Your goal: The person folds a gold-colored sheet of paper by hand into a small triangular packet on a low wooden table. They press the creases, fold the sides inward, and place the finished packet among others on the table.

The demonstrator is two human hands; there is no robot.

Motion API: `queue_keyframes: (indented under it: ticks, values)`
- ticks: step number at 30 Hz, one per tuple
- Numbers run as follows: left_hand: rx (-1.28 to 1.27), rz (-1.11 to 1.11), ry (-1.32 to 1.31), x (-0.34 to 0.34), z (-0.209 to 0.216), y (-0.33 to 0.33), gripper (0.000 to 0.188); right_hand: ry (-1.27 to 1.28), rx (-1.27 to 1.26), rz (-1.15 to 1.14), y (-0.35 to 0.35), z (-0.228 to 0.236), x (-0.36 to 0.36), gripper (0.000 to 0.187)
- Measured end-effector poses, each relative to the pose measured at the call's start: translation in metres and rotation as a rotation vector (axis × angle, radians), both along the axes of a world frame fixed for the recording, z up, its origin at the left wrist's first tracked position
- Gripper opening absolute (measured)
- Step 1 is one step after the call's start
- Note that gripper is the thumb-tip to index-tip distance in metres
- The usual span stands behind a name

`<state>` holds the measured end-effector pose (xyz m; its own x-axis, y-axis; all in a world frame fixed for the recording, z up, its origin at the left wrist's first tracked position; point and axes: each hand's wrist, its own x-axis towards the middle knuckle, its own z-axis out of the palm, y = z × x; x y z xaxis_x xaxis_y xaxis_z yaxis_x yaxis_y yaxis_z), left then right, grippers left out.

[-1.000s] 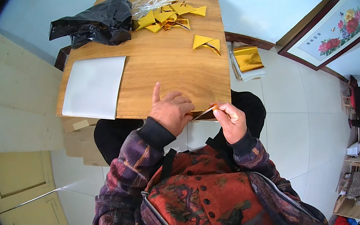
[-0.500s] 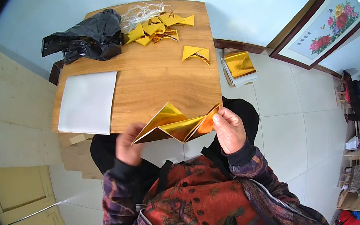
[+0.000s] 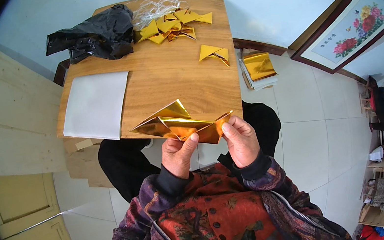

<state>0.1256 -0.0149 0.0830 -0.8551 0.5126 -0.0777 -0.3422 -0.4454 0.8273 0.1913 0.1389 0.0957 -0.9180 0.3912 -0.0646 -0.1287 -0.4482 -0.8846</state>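
Between my hands is a partly folded sheet of shiny gold foil paper (image 3: pixel 188 127), held over my lap at the table's front edge. My left hand (image 3: pixel 178 156) pinches its lower middle, thumb on top. At the right end, my right hand (image 3: pixel 242 142) grips the paper between thumb and fingers. The sheet's left part spreads out in pointed flaps, with one corner standing up. Beyond it, a single folded gold piece (image 3: pixel 214 54) lies on the table's right side. A pile of similar folded gold pieces (image 3: pixel 170 27) is at the back.
On the wooden table (image 3: pixel 161 82) are a stack of white sheets (image 3: pixel 96 106), a black plastic bag (image 3: pixel 95 37) and tangled clear strings (image 3: pixel 155 9). Right of the table, gold sheets (image 3: pixel 259 66) lie on a stack on the tiled floor. A framed flower picture (image 3: pixel 352 29) leans against the wall.
My left hand has moved from the paper's left end to its lower middle and now pinches it beside my right hand. The sheet has tilted, its left flaps reaching out freely.
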Motion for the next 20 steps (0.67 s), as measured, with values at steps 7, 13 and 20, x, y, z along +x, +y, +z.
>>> queue_keyframes:
  ticks: [7, 13, 20]
  values:
    - [0.052, 0.014, -0.089, 0.0, -0.007, -0.002, 0.018, 0.036, 0.074, 0.047, 0.002, 0.006, 0.002, 0.015]
    - [0.043, -0.097, -0.047, -0.004, -0.007, -0.008, 0.014, 0.012, 0.191, 0.079, 0.008, 0.014, 0.006, 0.025]
    - [0.033, -0.108, -0.056, -0.004, -0.006, -0.01, 0.015, 0.031, 0.225, 0.11, 0.009, 0.021, 0.008, 0.026]
